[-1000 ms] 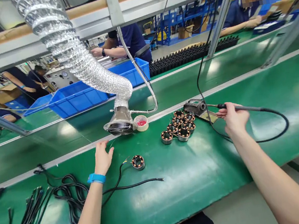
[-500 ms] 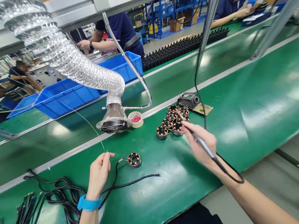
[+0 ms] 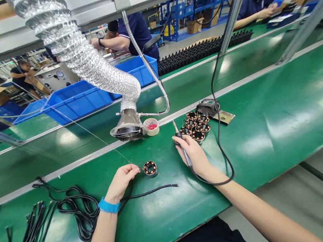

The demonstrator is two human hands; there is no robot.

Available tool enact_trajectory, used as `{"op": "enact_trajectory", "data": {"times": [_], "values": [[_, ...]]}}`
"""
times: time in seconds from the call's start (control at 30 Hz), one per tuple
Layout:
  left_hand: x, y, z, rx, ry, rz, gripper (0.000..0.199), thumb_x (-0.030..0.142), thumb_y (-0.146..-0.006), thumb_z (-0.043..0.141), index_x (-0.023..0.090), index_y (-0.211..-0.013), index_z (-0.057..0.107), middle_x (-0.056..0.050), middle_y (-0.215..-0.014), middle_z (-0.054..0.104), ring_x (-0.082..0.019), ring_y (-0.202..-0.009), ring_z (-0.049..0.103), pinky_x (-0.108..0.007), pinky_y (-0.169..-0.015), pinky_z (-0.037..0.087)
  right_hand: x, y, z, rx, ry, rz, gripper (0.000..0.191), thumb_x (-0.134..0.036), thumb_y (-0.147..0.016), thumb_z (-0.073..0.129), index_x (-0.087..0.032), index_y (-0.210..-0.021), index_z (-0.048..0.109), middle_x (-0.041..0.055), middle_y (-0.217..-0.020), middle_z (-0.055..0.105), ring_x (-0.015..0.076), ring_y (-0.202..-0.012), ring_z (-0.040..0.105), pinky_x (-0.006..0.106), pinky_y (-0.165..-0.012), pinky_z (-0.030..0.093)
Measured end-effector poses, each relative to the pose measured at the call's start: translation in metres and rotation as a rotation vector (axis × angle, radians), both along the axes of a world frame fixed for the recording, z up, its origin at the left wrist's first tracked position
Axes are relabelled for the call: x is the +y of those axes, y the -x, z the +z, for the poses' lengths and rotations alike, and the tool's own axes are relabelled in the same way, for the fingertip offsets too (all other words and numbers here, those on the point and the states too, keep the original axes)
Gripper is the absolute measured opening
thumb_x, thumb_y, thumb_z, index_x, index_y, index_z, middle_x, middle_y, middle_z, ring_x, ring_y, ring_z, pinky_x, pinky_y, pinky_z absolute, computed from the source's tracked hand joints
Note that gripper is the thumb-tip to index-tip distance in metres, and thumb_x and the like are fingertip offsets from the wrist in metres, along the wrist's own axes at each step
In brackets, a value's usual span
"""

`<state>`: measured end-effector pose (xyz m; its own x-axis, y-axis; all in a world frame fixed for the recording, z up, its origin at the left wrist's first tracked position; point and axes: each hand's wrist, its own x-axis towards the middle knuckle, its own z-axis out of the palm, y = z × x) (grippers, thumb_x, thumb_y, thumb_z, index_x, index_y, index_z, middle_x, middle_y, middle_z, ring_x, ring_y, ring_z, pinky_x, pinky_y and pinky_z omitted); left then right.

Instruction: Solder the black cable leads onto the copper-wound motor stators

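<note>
My left hand (image 3: pixel 124 179), wearing a blue wristband (image 3: pixel 109 206), has its thumb and fingers pinched at a thin solder wire (image 3: pixel 90 132) that runs down from the upper left. Its fingertips are close beside a single motor stator (image 3: pixel 151 175) with copper windings, standing on the green bench. A black cable (image 3: pixel 157 189) lies below that stator; its other end goes under my left hand, where the tip is hidden. My right hand (image 3: pixel 194 156) grips a soldering iron (image 3: pixel 177 130), its metal tip pointing up and away. Just right of the iron stands a group of several stators (image 3: pixel 197 134).
A fume duct hood (image 3: pixel 128 124) hangs behind the single stator, beside a round tub (image 3: pixel 151 127) with red contents. An iron stand (image 3: pixel 208 108) is behind the stator group. Coiled black cables (image 3: pixel 80 211) lie left. Blue bins (image 3: pixel 79 101) and co-workers are across the bench.
My right hand has drawn the soldering iron left, away from the stator group. My left hand has moved right, its fingers now close to the single stator. The view has shifted slightly.
</note>
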<state>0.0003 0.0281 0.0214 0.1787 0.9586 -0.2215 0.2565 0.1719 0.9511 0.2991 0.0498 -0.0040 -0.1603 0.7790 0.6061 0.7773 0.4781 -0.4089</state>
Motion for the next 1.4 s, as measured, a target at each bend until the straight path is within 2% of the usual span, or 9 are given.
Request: {"op": "enact_trajectory", "data": {"times": [0.33,0.63,0.77,0.9,1.0,1.07,1.13,1.27,1.4], "values": [[-0.004,-0.005,0.000,-0.010,-0.022,0.079,0.040,0.054,-0.074,0.070,0.014,-0.077,0.067,0.004,-0.060,0.051,-0.010,-0.053,0.033,-0.024,-0.053,0.023,-0.001,0.002,-0.005,0.102,0.029,0.028,0.038,-0.016,-0.095,0.047,-0.025,-0.132,0.053,0.0110,-0.111,0.055,0.0239,-0.098,0.060,0.041,-0.087,0.053],[0.010,-0.004,-0.008,0.103,-0.153,0.270,0.049,0.060,-0.072,0.071,0.013,-0.085,0.072,0.000,-0.064,0.060,-0.012,-0.055,0.043,-0.025,-0.054,0.031,-0.024,0.005,0.003,0.241,0.130,0.275,0.037,-0.016,-0.094,0.050,-0.026,-0.129,0.052,0.0075,-0.112,0.050,0.0156,-0.090,0.062,0.031,-0.083,0.056],[0.011,0.003,-0.004,0.293,-0.307,0.311,0.043,0.056,-0.079,0.064,0.015,-0.087,0.073,-0.006,-0.083,0.069,-0.021,-0.075,0.059,-0.031,-0.070,0.044,-0.036,-0.002,0.002,0.247,0.150,0.345,0.038,-0.013,-0.093,0.049,-0.026,-0.129,0.051,0.0068,-0.111,0.051,0.0159,-0.095,0.062,0.033,-0.089,0.055],[-0.010,-0.005,0.015,0.624,-0.606,0.464,0.035,0.044,-0.094,0.047,0.018,-0.095,0.070,-0.009,-0.095,0.066,-0.024,-0.089,0.062,-0.033,-0.078,0.046,-0.048,0.006,0.004,0.188,0.084,0.181,0.041,-0.018,-0.089,0.059,-0.028,-0.128,0.052,0.0087,-0.112,0.054,0.0238,-0.101,0.059,0.042,-0.089,0.054],[-0.030,-0.027,0.017,0.702,-0.655,0.282,0.032,0.037,-0.099,0.039,0.023,-0.099,0.068,-0.007,-0.099,0.070,-0.024,-0.092,0.065,-0.032,-0.080,0.047,-0.051,0.027,0.008,0.084,0.069,0.044,0.047,-0.016,-0.085,0.064,-0.029,-0.129,0.052,0.0111,-0.113,0.055,0.0292,-0.100,0.058,0.048,-0.085,0.054],[-0.038,-0.044,0.008,0.784,-0.640,0.073,0.030,0.035,-0.098,0.041,0.026,-0.100,0.069,-0.006,-0.097,0.072,-0.025,-0.085,0.068,-0.031,-0.072,0.047,-0.048,0.041,0.008,0.037,0.063,-0.007,0.048,-0.011,-0.086,0.060,-0.029,-0.130,0.053,0.0123,-0.112,0.056,0.0300,-0.097,0.058,0.048,-0.082,0.055],[-0.040,-0.056,-0.007,0.883,-0.645,-0.043,0.031,0.033,-0.098,0.040,0.025,-0.098,0.070,-0.009,-0.095,0.071,-0.024,-0.076,0.068,-0.030,-0.063,0.045,-0.045,0.049,0.007,0.019,0.057,-0.026,0.048,-0.006,-0.087,0.053,-0.029,-0.130,0.054,0.0130,-0.111,0.056,0.0291,-0.093,0.058,0.047,-0.079,0.055],[-0.037,-0.060,-0.024,0.878,-0.609,-0.118,0.036,0.034,-0.099,0.036,0.024,-0.091,0.070,-0.010,-0.093,0.068,-0.023,-0.069,0.067,-0.030,-0.059,0.043,-0.044,0.043,0.006,0.091,0.100,0.083,0.051,-0.001,-0.089,0.044,-0.029,-0.131,0.051,0.0102,-0.111,0.054,0.0248,-0.096,0.057,0.042,-0.082,0.055],[-0.037,-0.052,-0.019,0.644,-0.396,-0.282,0.036,0.039,-0.098,0.039,0.024,-0.081,0.067,-0.005,-0.076,0.069,-0.023,-0.070,0.065,-0.029,-0.064,0.041,-0.054,0.023,0.005,0.225,0.187,0.283,0.052,0.001,-0.086,0.044,-0.028,-0.129,0.050,0.0068,-0.110,0.051,0.0194,-0.098,0.058,0.036,-0.086,0.055]]}}
